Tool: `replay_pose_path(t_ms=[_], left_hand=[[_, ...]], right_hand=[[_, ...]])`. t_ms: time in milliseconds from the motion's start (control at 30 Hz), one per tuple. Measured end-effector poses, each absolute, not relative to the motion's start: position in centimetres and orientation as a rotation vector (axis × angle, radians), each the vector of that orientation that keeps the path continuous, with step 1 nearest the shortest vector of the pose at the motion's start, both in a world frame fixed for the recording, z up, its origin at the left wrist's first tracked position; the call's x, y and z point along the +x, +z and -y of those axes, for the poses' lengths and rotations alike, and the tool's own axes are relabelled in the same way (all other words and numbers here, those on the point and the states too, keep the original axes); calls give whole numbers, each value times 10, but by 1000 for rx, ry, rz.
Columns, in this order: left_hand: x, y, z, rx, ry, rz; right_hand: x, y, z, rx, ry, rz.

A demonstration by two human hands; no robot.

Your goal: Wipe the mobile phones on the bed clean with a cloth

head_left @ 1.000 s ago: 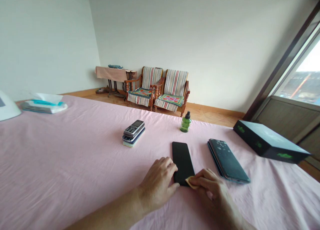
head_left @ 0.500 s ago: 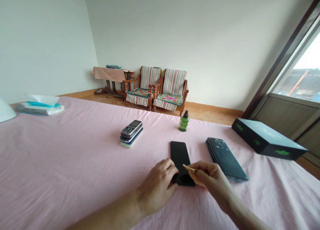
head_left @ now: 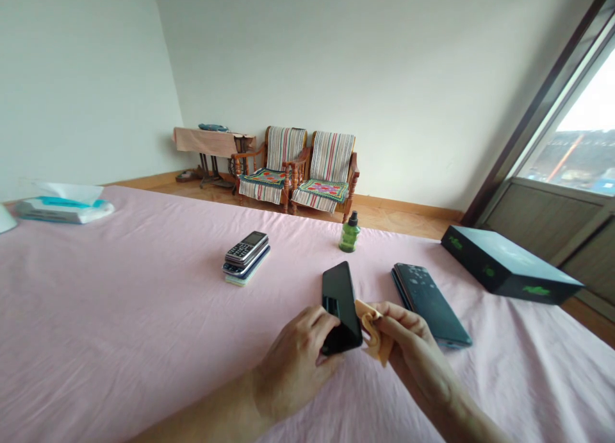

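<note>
A black smartphone is tilted up on its left edge, its dark glossy screen turned to the left. My left hand grips its near left side, fingers on the screen. In my right hand a folded yellow-orange cloth is pinched, lying against the phone's raised right edge. Just beyond the right hand rests a stack of smartphones, the top one dark with a spotted pattern at its far end.
On the pink sheet stand a stack of keypad phones, a green spray bottle, a black box at right and a tissue pack at far left. Two wooden armchairs stand beyond the sheet's far edge.
The smartphone lay flatter before; now its right side is raised. My right hand has shifted the cloth from over the screen to the right edge. The camera view has turned slightly right.
</note>
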State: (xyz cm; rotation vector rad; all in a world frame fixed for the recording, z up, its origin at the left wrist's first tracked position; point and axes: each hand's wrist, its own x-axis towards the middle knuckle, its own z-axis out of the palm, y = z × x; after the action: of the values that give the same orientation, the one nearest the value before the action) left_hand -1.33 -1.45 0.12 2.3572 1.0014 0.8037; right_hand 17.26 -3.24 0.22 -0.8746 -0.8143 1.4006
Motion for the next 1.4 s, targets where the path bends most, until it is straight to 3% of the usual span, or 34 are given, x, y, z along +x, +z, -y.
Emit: replay_pose_path(t_ms=[467, 800, 1400], left_hand=[[-17, 4, 11, 2354, 1049, -1123], [-21, 1, 5, 2381, 1133, -969], [-21, -3, 3, 2428, 1359, -972]], right_hand=[[157, -9, 38, -852, 1450, 926], [184, -12, 26, -1200, 959, 990], [187, -22, 21, -1249, 656, 1147]])
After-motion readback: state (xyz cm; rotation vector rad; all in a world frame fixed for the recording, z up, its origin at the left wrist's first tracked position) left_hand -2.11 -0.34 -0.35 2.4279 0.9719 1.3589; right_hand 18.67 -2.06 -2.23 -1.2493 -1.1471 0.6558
